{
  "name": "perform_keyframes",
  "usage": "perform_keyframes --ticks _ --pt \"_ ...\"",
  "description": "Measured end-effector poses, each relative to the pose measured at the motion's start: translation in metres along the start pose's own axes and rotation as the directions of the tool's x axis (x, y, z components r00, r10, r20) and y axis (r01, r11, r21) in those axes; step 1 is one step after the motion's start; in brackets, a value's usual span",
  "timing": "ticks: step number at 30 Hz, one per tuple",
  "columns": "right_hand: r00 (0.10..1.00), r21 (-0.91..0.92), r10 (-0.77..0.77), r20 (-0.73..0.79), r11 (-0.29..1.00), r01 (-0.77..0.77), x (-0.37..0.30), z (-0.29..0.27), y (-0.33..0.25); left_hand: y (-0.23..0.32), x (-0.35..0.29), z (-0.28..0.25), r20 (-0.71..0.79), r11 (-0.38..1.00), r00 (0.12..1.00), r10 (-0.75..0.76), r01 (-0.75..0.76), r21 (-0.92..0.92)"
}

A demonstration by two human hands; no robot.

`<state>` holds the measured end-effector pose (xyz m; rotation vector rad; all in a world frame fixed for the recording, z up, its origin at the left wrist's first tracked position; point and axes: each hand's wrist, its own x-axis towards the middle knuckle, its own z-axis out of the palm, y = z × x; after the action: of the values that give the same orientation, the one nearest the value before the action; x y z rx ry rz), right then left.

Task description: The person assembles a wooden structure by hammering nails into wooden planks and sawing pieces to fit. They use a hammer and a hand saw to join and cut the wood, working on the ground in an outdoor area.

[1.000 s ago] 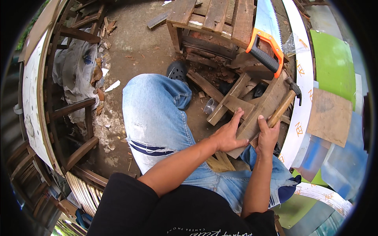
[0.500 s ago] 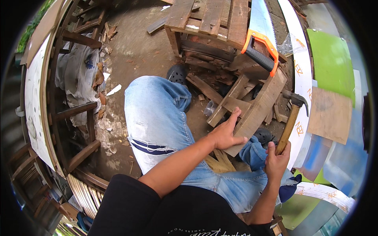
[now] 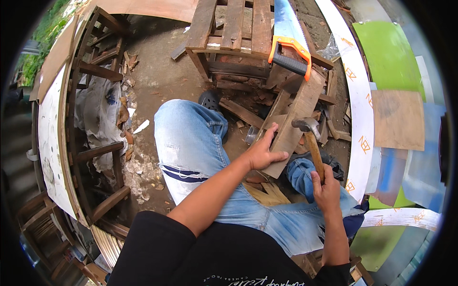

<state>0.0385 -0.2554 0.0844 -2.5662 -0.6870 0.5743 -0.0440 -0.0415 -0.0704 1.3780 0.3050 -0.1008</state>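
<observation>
My left hand (image 3: 260,155) grips the near end of a long wooden board (image 3: 299,112), its thumb across the top face and its fingers along the left side. Part of those fingers is hidden by the wood. In my right hand (image 3: 327,191) is a claw hammer (image 3: 313,147), held by its wooden handle. Its metal head hovers close to the board's right edge. The board slants away from me towards a slatted wooden stool or small table (image 3: 233,28). Beneath my left hand, another piece of wood (image 3: 276,117) partly shows.
A hand saw (image 3: 292,55) with an orange and black handle lies on the slatted stool. Scrap wood (image 3: 241,112) litters the ground between my legs. Wooden frames (image 3: 98,71) stand at the left. White edging (image 3: 361,128), a green panel (image 3: 389,57) and a brown panel (image 3: 398,119) are at the right.
The hammer has swung left, bringing its head from beyond the board to near its right edge. My left hand keeps its grip on the board. The whole view has shifted slightly.
</observation>
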Motion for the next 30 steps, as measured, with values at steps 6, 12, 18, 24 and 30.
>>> perform_keyframes --ticks 6,12,18,24,30 --pt "0.999 0.044 0.003 -0.042 0.999 -0.001 0.006 -0.003 0.000 0.004 -0.002 -0.003 -0.011 1.000 1.000 -0.012 0.013 0.014" --pt "0.940 0.589 0.342 -0.001 0.760 -0.276 0.036 -0.008 0.004 -0.004 0.004 -0.002 0.002 0.999 0.999 -0.034 0.034 -0.032" --pt "0.782 0.818 0.537 0.317 0.264 -0.512 0.111 0.034 0.047 0.001 0.004 0.002 0.003 0.993 0.993 -0.115 0.115 -0.029" --pt "0.636 0.898 0.651 0.415 -0.180 -0.402 0.127 0.119 0.095 0.017 -0.015 0.007 -0.126 0.977 0.980 -0.157 0.172 0.127" --pt "0.537 0.909 0.757 0.372 -0.181 -0.375 0.134 0.175 0.113 0.036 -0.026 0.004 -0.080 0.982 0.979 -0.190 0.190 -0.006"
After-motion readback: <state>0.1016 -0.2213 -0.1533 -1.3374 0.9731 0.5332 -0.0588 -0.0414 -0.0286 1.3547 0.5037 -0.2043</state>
